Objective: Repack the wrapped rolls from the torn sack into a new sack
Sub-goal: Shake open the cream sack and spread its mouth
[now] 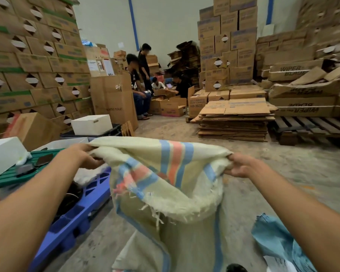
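Note:
A cream woven sack (pixel 165 185) with blue and pink stripes stands in front of me, its frayed mouth stretched wide. My left hand (pixel 84 157) grips the rim at the left. My right hand (pixel 241 164) pinches the rim at the right. The near edge of the mouth sags and is ragged. No wrapped rolls show inside the sack. A crumpled blue sack (pixel 277 242) lies on the floor at the lower right.
A blue plastic pallet (pixel 75 218) and a green crate (pixel 14 173) with white boxes sit at my left. Flattened cardboard (pixel 234 118) and a wooden pallet (pixel 310 128) lie ahead right. Carton stacks line both sides. Several people work at the back (pixel 143 83).

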A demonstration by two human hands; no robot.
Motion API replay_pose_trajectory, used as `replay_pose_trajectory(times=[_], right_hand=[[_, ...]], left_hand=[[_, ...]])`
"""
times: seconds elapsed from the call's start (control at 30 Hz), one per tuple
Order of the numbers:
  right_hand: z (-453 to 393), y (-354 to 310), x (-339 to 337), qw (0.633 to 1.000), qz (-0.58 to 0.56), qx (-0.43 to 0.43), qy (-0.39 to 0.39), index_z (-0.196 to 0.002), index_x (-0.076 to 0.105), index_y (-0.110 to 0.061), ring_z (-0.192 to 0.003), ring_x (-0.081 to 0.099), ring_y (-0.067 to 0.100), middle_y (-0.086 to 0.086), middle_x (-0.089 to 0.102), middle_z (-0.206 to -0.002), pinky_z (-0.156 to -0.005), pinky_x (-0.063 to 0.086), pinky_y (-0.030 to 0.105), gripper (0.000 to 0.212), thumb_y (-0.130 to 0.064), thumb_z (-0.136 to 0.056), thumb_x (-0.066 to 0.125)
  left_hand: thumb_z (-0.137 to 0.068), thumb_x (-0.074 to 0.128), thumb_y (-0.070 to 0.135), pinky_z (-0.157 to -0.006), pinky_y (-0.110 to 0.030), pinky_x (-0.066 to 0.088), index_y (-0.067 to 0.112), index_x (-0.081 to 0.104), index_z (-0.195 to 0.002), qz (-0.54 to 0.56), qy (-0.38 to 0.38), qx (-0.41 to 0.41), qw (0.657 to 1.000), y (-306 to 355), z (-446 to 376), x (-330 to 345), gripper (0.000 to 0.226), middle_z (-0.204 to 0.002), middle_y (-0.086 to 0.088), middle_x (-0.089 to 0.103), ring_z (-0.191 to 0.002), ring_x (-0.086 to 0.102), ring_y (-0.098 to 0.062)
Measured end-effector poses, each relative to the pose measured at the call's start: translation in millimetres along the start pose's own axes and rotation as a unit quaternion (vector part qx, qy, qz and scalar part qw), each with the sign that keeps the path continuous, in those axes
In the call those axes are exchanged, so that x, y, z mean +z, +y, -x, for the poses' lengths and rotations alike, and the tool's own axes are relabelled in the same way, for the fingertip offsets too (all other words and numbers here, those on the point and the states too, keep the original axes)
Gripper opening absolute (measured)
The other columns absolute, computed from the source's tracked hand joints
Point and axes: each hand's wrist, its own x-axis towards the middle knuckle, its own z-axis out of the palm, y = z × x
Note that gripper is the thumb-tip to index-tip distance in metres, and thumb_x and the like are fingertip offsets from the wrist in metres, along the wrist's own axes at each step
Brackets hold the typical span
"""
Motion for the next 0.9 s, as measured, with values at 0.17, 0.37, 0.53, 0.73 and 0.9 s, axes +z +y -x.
replay_pose_trajectory(times=[0.17, 0.37, 0.53, 0.73, 0.9], right_hand=[[2.1, -72.2, 58.8, 0.958, -0.243, -0.130, -0.085, -0.114, 0.055, -0.002, -0.098, 0.060, 0.033, 0.025, 0.060, -0.117, -0.085, 0.056, 0.049, 0.030, -0.009, -0.106, 0.027], [-4.2, -119.0, 81.9, 0.873, -0.326, -0.345, -0.110, -0.127, 0.052, -0.004, -0.121, 0.056, 0.039, 0.026, 0.056, -0.131, -0.101, 0.048, 0.051, 0.037, -0.005, -0.092, 0.039], [11.8, -131.9, 78.0, 0.857, -0.312, -0.405, -0.066, -0.101, 0.058, -0.013, -0.097, 0.061, 0.029, 0.015, 0.063, -0.101, -0.088, 0.053, 0.043, 0.028, 0.001, -0.084, 0.041], [13.4, -66.4, 43.9, 0.937, -0.144, -0.304, -0.100, -0.085, 0.064, -0.015, -0.079, 0.064, 0.021, 0.005, 0.069, -0.081, -0.067, 0.055, 0.027, 0.025, -0.008, -0.088, 0.040], [-14.2, 7.3, -27.4, 0.997, 0.030, -0.075, -0.008, -0.102, 0.060, -0.005, -0.055, 0.070, 0.018, 0.010, 0.073, -0.069, -0.045, 0.055, 0.026, 0.029, -0.006, -0.101, 0.031]], left_hand=[[-0.103, 0.025, 0.026, -0.067, -0.045, 0.053, 0.010, 0.060, -0.105, 0.113, -0.139, 0.166, 0.970, 41.0, 39.5, 31.5, 0.038, -0.117, -0.012, 0.063, -0.082, 0.061, -0.030], [-0.100, 0.022, 0.032, -0.098, -0.050, 0.048, 0.017, 0.066, -0.097, 0.211, -0.217, 0.343, 0.889, 60.1, 84.8, 70.4, 0.046, -0.117, -0.013, 0.065, -0.105, 0.061, -0.033], [-0.096, 0.027, 0.030, -0.097, -0.050, 0.050, 0.016, 0.069, -0.097, 0.229, -0.231, 0.361, 0.874, 64.0, 81.9, 73.8, 0.044, -0.107, -0.013, 0.070, -0.103, 0.064, -0.033], [-0.076, 0.047, 0.028, -0.094, -0.047, 0.051, 0.014, 0.059, -0.134, 0.158, -0.284, 0.333, 0.885, 25.9, 42.7, 20.7, 0.061, -0.113, -0.015, 0.071, -0.104, 0.067, -0.034], [-0.051, 0.090, 0.024, -0.068, -0.042, 0.061, 0.004, 0.056, -0.130, -0.337, -0.231, 0.130, 0.904, -50.5, -4.7, -70.5, 0.088, -0.100, -0.023, 0.073, -0.079, 0.073, -0.033]])
